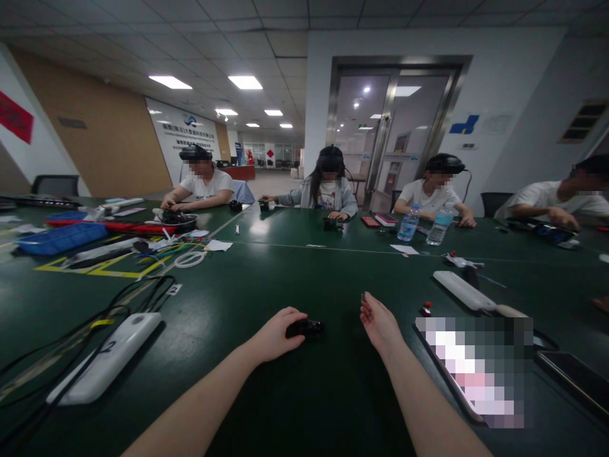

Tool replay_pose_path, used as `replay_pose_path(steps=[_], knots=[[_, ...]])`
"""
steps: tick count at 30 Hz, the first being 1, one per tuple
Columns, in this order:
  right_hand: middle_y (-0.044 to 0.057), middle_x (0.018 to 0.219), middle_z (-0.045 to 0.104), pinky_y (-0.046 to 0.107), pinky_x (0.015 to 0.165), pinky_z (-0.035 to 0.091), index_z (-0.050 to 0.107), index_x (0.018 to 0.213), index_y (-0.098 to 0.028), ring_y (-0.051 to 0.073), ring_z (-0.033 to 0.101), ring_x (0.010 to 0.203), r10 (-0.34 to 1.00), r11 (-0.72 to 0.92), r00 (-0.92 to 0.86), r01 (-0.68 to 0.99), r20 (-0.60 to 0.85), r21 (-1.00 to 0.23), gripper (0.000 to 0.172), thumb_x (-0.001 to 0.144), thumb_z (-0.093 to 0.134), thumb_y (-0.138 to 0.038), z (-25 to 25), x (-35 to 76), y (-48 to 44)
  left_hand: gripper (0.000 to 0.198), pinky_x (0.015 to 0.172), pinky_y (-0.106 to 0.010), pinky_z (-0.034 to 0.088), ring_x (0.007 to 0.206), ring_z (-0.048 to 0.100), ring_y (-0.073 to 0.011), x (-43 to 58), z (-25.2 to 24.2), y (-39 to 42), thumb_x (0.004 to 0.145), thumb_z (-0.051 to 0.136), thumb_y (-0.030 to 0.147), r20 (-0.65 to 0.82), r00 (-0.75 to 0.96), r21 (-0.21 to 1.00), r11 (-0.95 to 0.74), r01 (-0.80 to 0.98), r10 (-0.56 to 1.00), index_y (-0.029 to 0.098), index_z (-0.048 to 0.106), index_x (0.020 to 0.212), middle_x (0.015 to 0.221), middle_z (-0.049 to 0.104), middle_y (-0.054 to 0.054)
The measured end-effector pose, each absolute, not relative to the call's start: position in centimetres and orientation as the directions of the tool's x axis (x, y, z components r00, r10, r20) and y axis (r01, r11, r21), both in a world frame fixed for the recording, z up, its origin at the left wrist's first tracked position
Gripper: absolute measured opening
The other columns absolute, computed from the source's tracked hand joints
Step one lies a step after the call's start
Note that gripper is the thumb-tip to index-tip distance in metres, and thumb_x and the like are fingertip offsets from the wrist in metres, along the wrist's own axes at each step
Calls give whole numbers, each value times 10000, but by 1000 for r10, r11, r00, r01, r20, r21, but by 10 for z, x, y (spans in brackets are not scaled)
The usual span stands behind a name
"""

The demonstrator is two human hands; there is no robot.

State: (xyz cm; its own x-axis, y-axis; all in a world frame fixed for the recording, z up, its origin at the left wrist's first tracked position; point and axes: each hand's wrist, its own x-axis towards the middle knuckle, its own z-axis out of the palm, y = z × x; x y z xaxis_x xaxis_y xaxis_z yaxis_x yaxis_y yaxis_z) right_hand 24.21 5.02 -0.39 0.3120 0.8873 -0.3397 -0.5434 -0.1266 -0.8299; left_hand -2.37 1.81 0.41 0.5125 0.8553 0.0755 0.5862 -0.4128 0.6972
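My left hand (276, 334) lies on the dark green table (342, 393), its fingers over a small black device (308, 328) that shows past the fingertips. My right hand (378, 324) is a little to the right of it, with fingers together and a tiny dark piece (363, 296) at the fingertips. The piece is too small to identify.
A white power strip (107, 358) with black cables lies to my left, and another (461, 291) to my right. Beside that are a pixelated screen device (476, 371) and a phone (573, 381). Several co-workers wearing head cameras sit across the table among tools, bottles and a blue tray (61, 238).
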Motion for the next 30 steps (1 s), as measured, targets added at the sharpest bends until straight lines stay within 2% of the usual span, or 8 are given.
replay_pose_path(steps=[5, 8, 12, 14, 16, 18, 21, 30], knots=[[-15, 693, 598, 164, 483, 452, 608, 772, -187, 69, 536, 556, 890, -111, 315, -554, -331, -825, 109, 727, 675, -261, -4, 240, 50, 435, 953, -332, 399, 1076, 502, -183, -23, 3, 19, 780, 566, 317, 103, 511, 696, -429, 576, 853, 223, 536, 1203, 1236, 489, -49], [-6, 753, 607, 196, 531, 470, 605, 816, -199, 89, 552, 604, 887, -107, 357, -455, -291, -884, 143, 731, 660, -299, -3, 238, 49, 439, 947, -323, 406, 1076, 504, -177, -23, 4, 18, 790, 556, 327, 100, 511, 697, -427, 576, 854, 237, 526, 1219, 1221, 501, -36], [24, 933, 623, 273, 664, 497, 577, 983, -220, 159, 585, 788, 900, -27, 435, -12, -30, -1000, 317, 724, 641, -392, 7, 230, 39, 444, 943, -317, 412, 1074, 504, -175, -23, 5, 18, 794, 554, 330, 96, 510, 692, -425, 583, 855, 240, 523, 1227, 1209, 510, -34], [34, 980, 623, 309, 742, 489, 565, 1034, -226, 182, 583, 869, 951, 62, 284, 210, 122, -976, 342, 741, 618, -395, 15, 221, 30, 443, 938, -324, 415, 1067, 507, -178, -22, 3, 18, 785, 563, 315, 102, 508, 689, -429, 584, 855, 237, 530, 1221, 1204, 514, -38], [34, 967, 625, 328, 763, 477, 594, 1005, -225, 182, 579, 867, 983, 140, 57, 366, 172, -920, 273, 770, 583, -364, 22, 211, 19, 445, 935, -328, 417, 1059, 510, -179, -22, 2, 19, 776, 570, 303, 112, 505, 686, -434, 583, 856, 235, 535, 1214, 1195, 519, -41], [25, 955, 620, 326, 782, 461, 621, 978, -221, 173, 570, 864, 974, 222, -149, 480, 171, -849, 239, 761, 594, -317, 27, 202, 11, 435, 937, -332, 414, 1051, 515, -179, -21, 1, 20, 768, 575, 298, 126, 506, 680, -446, 582, 853, 233, 547, 1197, 1182, 527, -41], [12, 976, 609, 314, 777, 448, 645, 959, -241, 164, 557, 878, 943, 267, -319, 568, 91, -778, 206, 767, 588, -292, 30, 191, 4, 419, 935, -340, 414, 1041, 521, -183, -21, 1, 20, 763, 574, 301, 141, 507, 671, -458, 583, 851, 235, 562, 1177, 1168, 535, -43], [5, 1025, 595, 324, 816, 421, 640, 1006, -257, 173, 528, 946, 917, 280, -398, 658, -8, -699, 232, 789, 570, -297, 31, 186, 4, 434, 944, -322, 415, 1048, 521, -168, -22, -2, 22, 773, 574, 308, 161, 515, 659, -480, 579, 842, 232, 546, 1200, 1168, 537, -40]])
